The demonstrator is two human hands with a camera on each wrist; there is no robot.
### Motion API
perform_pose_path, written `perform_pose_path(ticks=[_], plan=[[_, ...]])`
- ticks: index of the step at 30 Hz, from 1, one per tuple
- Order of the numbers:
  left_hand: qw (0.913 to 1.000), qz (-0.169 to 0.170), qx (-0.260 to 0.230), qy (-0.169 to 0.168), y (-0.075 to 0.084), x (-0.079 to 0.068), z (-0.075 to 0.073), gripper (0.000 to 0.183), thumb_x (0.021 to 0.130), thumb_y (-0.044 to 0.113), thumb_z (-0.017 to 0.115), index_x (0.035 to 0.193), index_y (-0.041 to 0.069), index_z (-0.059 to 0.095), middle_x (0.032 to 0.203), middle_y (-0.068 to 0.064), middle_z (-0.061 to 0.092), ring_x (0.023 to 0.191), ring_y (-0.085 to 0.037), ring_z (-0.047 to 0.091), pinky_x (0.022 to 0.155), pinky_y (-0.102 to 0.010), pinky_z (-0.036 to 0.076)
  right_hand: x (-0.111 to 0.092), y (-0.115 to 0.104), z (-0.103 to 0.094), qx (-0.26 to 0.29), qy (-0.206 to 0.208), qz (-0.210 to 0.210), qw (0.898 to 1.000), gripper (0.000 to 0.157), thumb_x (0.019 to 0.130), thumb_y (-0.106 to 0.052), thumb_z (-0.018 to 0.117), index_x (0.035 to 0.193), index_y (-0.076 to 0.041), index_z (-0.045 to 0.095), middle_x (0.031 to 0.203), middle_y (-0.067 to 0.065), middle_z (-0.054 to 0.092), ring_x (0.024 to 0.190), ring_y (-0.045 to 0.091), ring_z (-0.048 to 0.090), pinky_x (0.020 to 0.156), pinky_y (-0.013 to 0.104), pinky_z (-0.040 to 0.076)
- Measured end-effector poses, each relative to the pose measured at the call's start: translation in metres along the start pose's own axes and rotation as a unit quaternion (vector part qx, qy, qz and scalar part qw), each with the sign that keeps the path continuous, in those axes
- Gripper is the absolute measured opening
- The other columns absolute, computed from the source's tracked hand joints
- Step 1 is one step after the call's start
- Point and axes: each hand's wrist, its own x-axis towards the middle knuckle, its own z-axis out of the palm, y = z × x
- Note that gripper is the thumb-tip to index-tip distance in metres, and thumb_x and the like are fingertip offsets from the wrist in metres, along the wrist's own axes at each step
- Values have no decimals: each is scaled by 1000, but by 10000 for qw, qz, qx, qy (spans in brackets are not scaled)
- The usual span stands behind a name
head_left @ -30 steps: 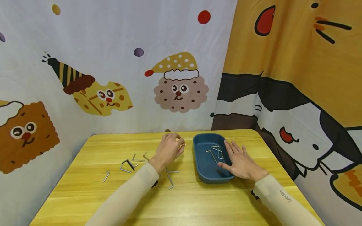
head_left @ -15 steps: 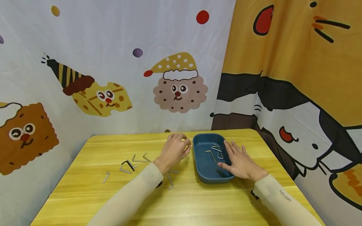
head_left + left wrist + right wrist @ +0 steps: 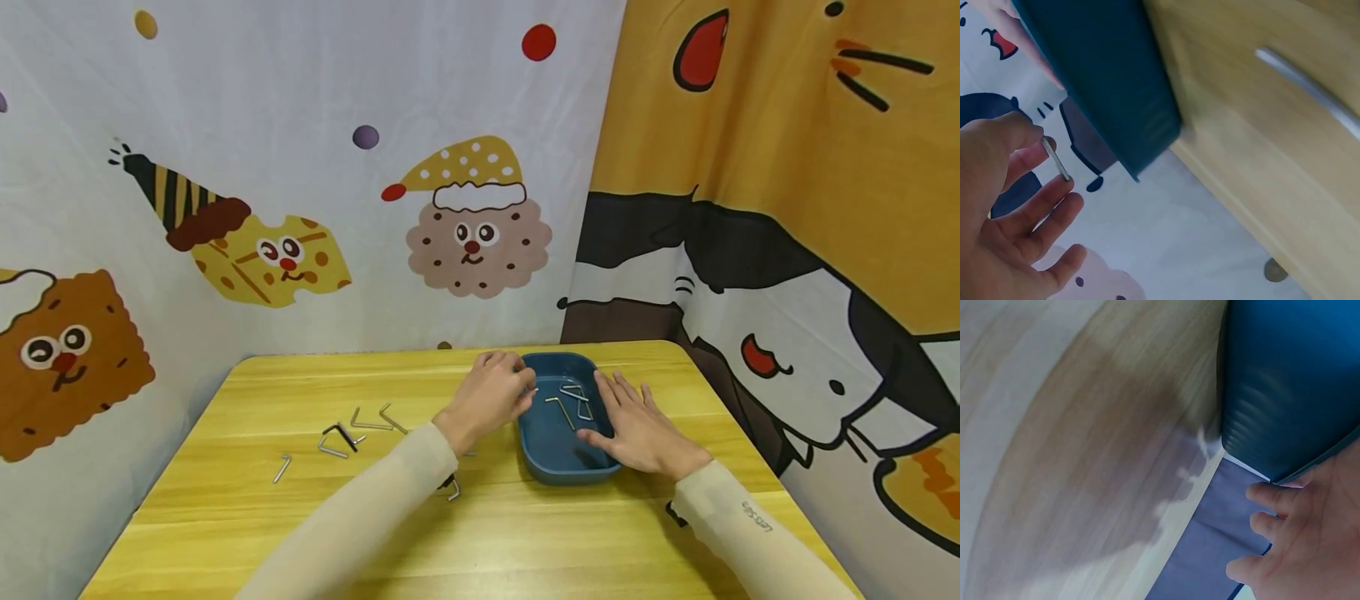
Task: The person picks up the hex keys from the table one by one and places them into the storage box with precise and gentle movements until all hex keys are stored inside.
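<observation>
My left hand [image 3: 491, 396] is above the left rim of a blue rectangular tray [image 3: 551, 475]. In the left wrist view, its thumb and fingers pinch a small silver hex key [image 3: 1055, 159]; much of the key is hidden by the fingers. Inside the tray lie a brass-toned hex key [image 3: 562, 412] and some silver hex keys [image 3: 576, 395]. My right hand [image 3: 645, 433] rests on the tray's right rim, fingers spread and straight, the thumb over the inside.
Several more hex keys lie on the wooden table [image 3: 225, 517] to the left, among them a black hex key [image 3: 347, 437] and a small silver hex key [image 3: 281, 468] farthest left. Another key end [image 3: 453, 490] shows beside the left sleeve. A printed curtain [image 3: 300, 100] hangs behind.
My left hand has moved right, from the table beside the tray to over its left rim, carrying the pinched hex key. My right hand has stayed on the right rim.
</observation>
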Motion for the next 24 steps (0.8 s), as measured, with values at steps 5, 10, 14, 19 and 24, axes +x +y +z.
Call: perform_pose_path(ticks=[5,10,14,19,24], plan=[[9993,63,7,-378,9,11,-2,14,114,38,79,120,29,87,133,1,79,127,-23,74,118,-52,62,0,0,0,14,-25,5,10000,108,113,-67,65,185,-1,20,190,30,28,179,55,22,139,87,15],[9974,220,67,-686,17,22,-1,13,113,39,79,119,31,87,131,3,80,123,-20,75,116,-50,63,0,0,1,19,-12,-15,10000,108,113,-68,64,185,0,20,190,30,28,179,55,21,139,87,15],[9955,324,95,-887,23,32,0,13,113,39,79,120,32,88,128,4,81,120,-19,77,115,-49,64,-1,2,2,85,-4,-26,10000,108,114,-69,62,185,0,20,190,31,27,179,56,21,139,87,14],[9906,363,10,-1322,33,43,2,18,113,39,79,127,30,88,125,4,81,116,-19,76,110,-47,65,-1,4,3,157,-10,-43,9999,107,115,-69,61,186,-1,18,192,29,24,180,55,19,139,87,12],[9838,436,-63,-1738,44,53,7,24,112,40,81,133,28,86,128,6,82,118,-17,77,109,-45,65,-1,5,2,188,-28,-59,9998,109,114,-70,60,186,0,17,193,27,22,180,55,18,139,88,11]])
